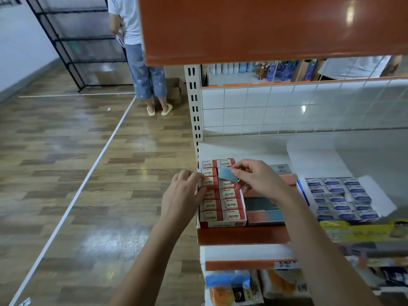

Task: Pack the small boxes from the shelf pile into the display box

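Note:
A red and white display box (220,224) stands at the left end of the white shelf, filled with two columns of small red "2B" boxes (230,204). My right hand (258,180) pinches a small blue box (227,174) by its right end, tilted above the upper rows. My left hand (185,195) rests on the display box's left wall, its curled fingertips touching the small boxes of the left column. Part of the right column lies hidden under the blue box and my right hand.
Long red and teal boxes (262,208) lie right of the display box, then an open white box of blue-and-white small boxes (340,199). An orange shelf (265,29) hangs overhead. Packaged goods (238,288) fill the lower shelf. A person (143,69) stands on the wooden floor at back.

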### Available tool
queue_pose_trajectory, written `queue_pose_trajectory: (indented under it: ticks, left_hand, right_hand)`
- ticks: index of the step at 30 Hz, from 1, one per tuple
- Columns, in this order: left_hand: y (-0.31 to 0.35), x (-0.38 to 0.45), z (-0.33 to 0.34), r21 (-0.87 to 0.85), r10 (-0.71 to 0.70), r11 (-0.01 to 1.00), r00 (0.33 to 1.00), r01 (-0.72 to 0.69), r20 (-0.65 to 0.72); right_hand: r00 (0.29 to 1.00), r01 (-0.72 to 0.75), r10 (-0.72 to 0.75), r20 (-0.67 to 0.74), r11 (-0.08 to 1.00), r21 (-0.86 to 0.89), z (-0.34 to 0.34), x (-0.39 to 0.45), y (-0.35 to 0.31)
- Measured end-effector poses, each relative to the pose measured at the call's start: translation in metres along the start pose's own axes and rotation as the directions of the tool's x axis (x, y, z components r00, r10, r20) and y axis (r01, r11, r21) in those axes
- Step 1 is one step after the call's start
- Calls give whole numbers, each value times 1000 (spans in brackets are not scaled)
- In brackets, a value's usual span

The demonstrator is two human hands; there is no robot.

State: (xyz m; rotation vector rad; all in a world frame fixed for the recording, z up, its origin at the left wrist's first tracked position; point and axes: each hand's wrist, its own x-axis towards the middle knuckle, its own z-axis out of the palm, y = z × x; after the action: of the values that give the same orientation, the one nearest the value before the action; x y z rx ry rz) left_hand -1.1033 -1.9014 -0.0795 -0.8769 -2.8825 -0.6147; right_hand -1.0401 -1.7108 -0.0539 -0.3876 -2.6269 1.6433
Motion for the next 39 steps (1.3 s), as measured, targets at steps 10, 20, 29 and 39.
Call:
queue_pose_trajectory:
  ticks: [10,20,29,39]
  left_hand:
    - [19,-5,-8,-7,90,996,996,-90,-15]
    - [80,-25,15,-38,405,913,889,-407,214]
    - [89,-33,21,25,376,919,893,-394,248]
    - [90,-37,21,19,338,935,908,-354,249]
  right_hand:
    - [1000,-26,25,-19,997,-66,-42,-6,4]
    - [990,-109,87,-110,973,-204,-101,-27,29]
    - [992,-125,122,-39,856,-502,-105,-34,38]
    - [991,-124,127,-31,842,-526,-102,-35,42]
